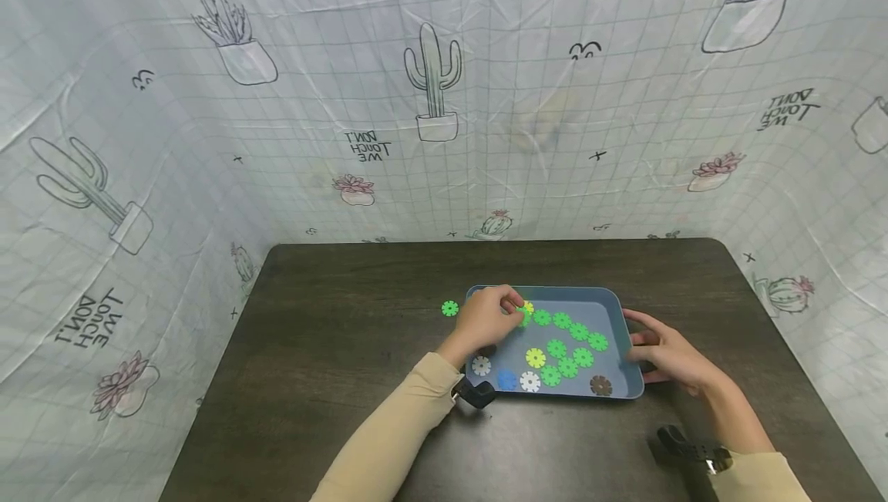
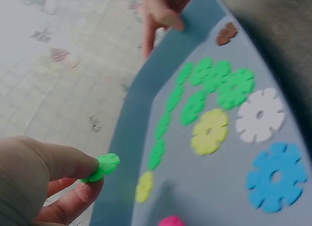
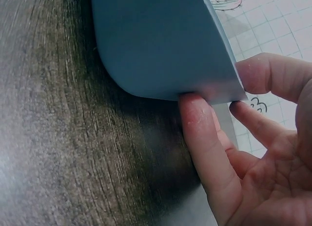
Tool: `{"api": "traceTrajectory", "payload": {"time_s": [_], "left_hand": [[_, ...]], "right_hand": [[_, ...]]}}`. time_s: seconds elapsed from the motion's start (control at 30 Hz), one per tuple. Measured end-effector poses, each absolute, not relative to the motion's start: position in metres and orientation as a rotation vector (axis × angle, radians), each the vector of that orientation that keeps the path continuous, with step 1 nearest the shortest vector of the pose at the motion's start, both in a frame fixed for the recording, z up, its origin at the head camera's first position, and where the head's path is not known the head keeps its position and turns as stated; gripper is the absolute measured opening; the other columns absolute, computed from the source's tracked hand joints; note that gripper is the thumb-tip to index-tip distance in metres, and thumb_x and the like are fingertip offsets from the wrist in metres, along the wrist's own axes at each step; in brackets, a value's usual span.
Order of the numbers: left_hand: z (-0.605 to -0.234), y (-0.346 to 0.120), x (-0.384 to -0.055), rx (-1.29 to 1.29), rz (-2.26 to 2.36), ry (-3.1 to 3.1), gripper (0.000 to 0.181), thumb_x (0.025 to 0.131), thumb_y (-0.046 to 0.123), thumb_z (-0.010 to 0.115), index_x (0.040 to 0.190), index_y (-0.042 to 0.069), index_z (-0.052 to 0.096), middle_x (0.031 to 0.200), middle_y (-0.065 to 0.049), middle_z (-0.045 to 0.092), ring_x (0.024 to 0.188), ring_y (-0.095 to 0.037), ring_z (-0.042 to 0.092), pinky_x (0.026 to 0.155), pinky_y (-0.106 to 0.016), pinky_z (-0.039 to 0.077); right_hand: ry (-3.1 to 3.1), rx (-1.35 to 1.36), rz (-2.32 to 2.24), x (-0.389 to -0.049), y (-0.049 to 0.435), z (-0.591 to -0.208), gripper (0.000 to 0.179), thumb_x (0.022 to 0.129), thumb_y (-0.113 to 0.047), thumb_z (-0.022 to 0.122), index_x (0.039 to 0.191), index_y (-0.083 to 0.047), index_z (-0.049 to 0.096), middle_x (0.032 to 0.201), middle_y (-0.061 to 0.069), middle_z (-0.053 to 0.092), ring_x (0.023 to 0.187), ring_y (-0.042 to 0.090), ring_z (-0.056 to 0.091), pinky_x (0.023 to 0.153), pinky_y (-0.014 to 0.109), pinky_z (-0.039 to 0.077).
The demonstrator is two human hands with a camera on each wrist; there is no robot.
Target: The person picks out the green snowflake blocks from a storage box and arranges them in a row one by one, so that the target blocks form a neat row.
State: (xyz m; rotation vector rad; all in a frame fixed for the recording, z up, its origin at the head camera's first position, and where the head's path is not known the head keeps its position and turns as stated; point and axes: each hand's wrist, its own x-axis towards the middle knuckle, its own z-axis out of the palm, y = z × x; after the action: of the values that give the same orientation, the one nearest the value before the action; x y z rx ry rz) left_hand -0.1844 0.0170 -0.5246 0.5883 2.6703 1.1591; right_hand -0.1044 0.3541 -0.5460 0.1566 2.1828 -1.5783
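Thumb and fingers of my left hand (image 1: 489, 318) pinch a green snowflake-shaped plastic disc (image 2: 106, 166) over the far left part of a blue-grey tray (image 1: 613, 325). Along the tray's right end wall, my right hand (image 1: 671, 354) holds the side, thumb and fingers spread at the rim. Several green notched discs (image 1: 561, 321) lie in a bent chain inside the tray. A yellow disc (image 1: 536, 358) is beside them, and another yellow disc (image 2: 144, 187) sits at one end of the chain, partly hidden by my left hand in the head view.
Near the tray's front edge lie two white discs (image 1: 530, 382), a blue disc (image 1: 507, 380) and a brown disc (image 1: 600, 385). A pink disc (image 2: 171, 221) peeks in at the left wrist view's bottom. One green disc (image 1: 449, 308) lies on the dark wooden table (image 1: 333, 348), left of the tray.
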Motion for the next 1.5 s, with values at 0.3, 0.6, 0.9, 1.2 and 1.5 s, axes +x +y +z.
{"api": "traceTrajectory", "payload": {"time_s": [0.3, 0.6, 0.9, 1.2, 1.5], "left_hand": [[-0.517, -0.016, -0.194, 0.396, 1.417, 2.663, 0.009, 0.093, 0.025, 0.077, 0.101, 0.021, 0.075, 0.089, 0.012, 0.072, 0.074, -0.008, 0.064, 0.061, -0.030, 0.047], [-0.518, -0.055, -0.204, 0.249, 1.523, 2.713, 0.010, 0.092, 0.025, 0.078, 0.101, 0.020, 0.076, 0.089, 0.007, 0.074, 0.087, -0.017, 0.068, 0.073, -0.037, 0.052], [-0.524, -0.088, -0.209, 0.118, 1.538, 2.764, 0.011, 0.090, 0.022, 0.077, 0.100, 0.016, 0.077, 0.087, 0.003, 0.074, 0.092, -0.022, 0.070, 0.078, -0.043, 0.051], [-0.541, -0.106, -0.208, 0.023, 1.441, 2.840, 0.011, 0.091, 0.023, 0.076, 0.100, 0.017, 0.076, 0.087, 0.004, 0.075, 0.085, -0.023, 0.070, 0.074, -0.043, 0.051], [-0.559, -0.111, -0.207, -0.017, 1.300, 2.891, 0.012, 0.091, 0.022, 0.077, 0.102, 0.017, 0.076, 0.090, 0.003, 0.076, 0.079, -0.021, 0.070, 0.069, -0.042, 0.052]], "right_hand": [[2.202, 0.156, -1.554, -0.104, 0.354, -0.546, 0.085, 0.098, -0.005, 0.065, 0.164, -0.002, 0.012, 0.130, 0.033, 0.053, 0.101, 0.033, 0.066, 0.077, 0.055, 0.059], [2.221, 0.158, -1.531, -0.105, 0.355, -0.549, 0.084, 0.098, -0.004, 0.063, 0.164, -0.002, 0.011, 0.132, 0.035, 0.052, 0.104, 0.035, 0.065, 0.078, 0.057, 0.059], [2.209, 0.150, -1.553, -0.105, 0.354, -0.548, 0.085, 0.097, -0.004, 0.063, 0.164, -0.002, 0.011, 0.132, 0.035, 0.052, 0.103, 0.033, 0.065, 0.077, 0.056, 0.059], [2.214, 0.148, -1.553, -0.104, 0.354, -0.548, 0.085, 0.098, -0.004, 0.063, 0.164, -0.002, 0.011, 0.133, 0.036, 0.051, 0.103, 0.033, 0.065, 0.077, 0.056, 0.059], [2.211, 0.138, -1.561, -0.105, 0.353, -0.549, 0.084, 0.097, -0.004, 0.064, 0.164, -0.002, 0.012, 0.132, 0.036, 0.051, 0.102, 0.034, 0.066, 0.077, 0.056, 0.059]]}}
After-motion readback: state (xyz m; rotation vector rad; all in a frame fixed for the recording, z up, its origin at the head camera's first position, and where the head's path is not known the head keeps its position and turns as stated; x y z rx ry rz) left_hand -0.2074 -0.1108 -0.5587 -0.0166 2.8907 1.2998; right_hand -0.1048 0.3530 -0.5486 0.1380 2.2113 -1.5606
